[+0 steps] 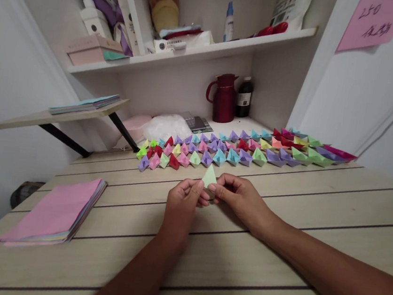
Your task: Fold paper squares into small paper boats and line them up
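A small pale green folded paper piece with a pointed top is held just above the wooden table. My left hand pinches its left lower corner with closed fingers. My right hand pinches its right lower corner, thumb and fingers pressed together. Just beyond the hands, several rows of small folded paper boats in many colours stretch across the table from left to right. A stack of coloured paper sheets, pink on top, lies at the left of the table.
A dark red jug and a dark bottle stand at the back under a white shelf holding bottles and boxes. A small raised board with papers juts out at the left. A pink note hangs on the right wall.
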`<state>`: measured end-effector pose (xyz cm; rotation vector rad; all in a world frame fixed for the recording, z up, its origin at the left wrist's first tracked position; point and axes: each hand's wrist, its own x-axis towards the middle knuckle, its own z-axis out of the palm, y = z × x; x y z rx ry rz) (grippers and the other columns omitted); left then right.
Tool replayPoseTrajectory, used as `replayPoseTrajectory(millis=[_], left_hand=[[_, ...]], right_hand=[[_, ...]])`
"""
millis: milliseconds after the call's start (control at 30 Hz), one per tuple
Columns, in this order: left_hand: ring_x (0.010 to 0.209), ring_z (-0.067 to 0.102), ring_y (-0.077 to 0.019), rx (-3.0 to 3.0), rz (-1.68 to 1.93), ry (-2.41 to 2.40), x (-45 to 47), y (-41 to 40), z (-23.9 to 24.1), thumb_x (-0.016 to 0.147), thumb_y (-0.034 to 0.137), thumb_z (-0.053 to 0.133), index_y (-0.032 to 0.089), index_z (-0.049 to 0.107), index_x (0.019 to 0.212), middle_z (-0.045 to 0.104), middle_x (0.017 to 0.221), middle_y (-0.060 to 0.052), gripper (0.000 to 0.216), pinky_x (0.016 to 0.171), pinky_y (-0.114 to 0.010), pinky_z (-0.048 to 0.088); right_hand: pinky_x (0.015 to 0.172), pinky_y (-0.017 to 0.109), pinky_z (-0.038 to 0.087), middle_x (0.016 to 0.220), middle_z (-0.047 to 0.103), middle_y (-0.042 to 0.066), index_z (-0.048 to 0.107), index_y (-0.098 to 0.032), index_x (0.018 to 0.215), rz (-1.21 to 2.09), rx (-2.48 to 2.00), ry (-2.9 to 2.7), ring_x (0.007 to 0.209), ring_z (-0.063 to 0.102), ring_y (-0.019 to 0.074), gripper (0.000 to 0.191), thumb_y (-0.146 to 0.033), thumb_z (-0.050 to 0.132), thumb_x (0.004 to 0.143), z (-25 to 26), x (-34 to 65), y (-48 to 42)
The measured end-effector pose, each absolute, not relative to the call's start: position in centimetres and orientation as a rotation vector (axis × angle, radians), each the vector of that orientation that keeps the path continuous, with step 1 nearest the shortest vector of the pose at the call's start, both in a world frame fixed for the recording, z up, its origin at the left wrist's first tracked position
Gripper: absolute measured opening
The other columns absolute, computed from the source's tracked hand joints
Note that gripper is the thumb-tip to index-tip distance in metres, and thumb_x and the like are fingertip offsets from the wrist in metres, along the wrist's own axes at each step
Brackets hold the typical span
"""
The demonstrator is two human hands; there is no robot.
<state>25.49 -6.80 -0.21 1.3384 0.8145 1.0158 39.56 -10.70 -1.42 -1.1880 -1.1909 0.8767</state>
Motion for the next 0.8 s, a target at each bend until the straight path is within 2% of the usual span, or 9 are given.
replayPoseTrajectory(millis=[367, 633, 800], left_hand=[[0.059, 0.054, -0.0089, 1.241, 1.015, 0.806, 25.2, -6.5, -0.2, 0.074, 0.03, 0.07, 0.013, 0.065, 0.085, 0.064, 0.066, -0.001, 0.021, 0.062, -0.022, 0.043], [0.058, 0.049, -0.0078, 1.183, 0.994, 0.762, 24.8, -6.3, 0.0, 0.074, 0.03, 0.071, 0.012, 0.066, 0.08, 0.061, 0.065, 0.0, 0.019, 0.061, -0.021, 0.04], [0.056, 0.043, -0.0055, 0.919, 1.051, 0.637, 24.0, -5.3, 0.0, 0.072, 0.026, 0.074, 0.013, 0.061, 0.071, 0.053, 0.063, 0.003, 0.019, 0.058, -0.019, 0.037]], right_hand=[[0.059, 0.027, 0.04, 0.061, 0.06, 0.0, 0.054, -0.018, 0.066, 0.793, -1.217, -1.303, 0.06, 0.052, 0.0142, 0.025, -0.038, 0.063, 0.079, -1.8, 39.7, -10.7], [0.059, 0.026, 0.039, 0.059, 0.057, -0.002, 0.054, -0.018, 0.066, 0.821, -1.221, -1.317, 0.058, 0.051, 0.0128, 0.028, -0.041, 0.063, 0.08, -1.2, 39.5, -11.0], [0.069, 0.028, 0.041, 0.067, 0.059, 0.001, 0.062, -0.017, 0.075, 0.815, -1.179, -1.309, 0.067, 0.054, 0.0147, 0.037, -0.046, 0.046, 0.091, 0.0, 39.8, -11.6]])
